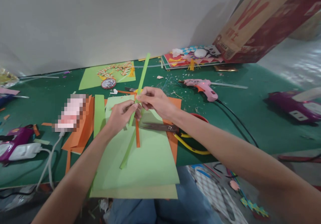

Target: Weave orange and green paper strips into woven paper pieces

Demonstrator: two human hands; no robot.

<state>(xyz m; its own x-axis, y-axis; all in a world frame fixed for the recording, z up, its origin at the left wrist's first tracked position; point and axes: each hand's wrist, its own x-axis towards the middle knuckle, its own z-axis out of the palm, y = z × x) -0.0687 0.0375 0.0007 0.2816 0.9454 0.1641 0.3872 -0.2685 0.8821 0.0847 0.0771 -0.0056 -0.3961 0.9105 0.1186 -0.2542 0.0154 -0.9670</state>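
Observation:
My left hand [122, 115] and my right hand [156, 100] meet over a stack of light green paper [150, 160]. Both pinch a long, narrow green paper strip [143, 73], which slants up and away from me. An orange paper strip [137, 133] hangs down from between the fingers; its upper part is hidden by them. Below, a second green length [127, 152] reaches toward the near left; whether it joins the held strip is covered. Dark-bladed scissors [160, 127] with red and yellow handles lie beside the strips, partly beneath my right forearm.
A pink glue gun [200, 86] lies right of the paper, its black cord trailing toward me. Orange paper [79, 133] and a blurred-out device [71, 112] lie left. Purple power sockets [296, 106] stand at the right. Behind are woven paper pieces [115, 70] and a large paper bag [250, 23].

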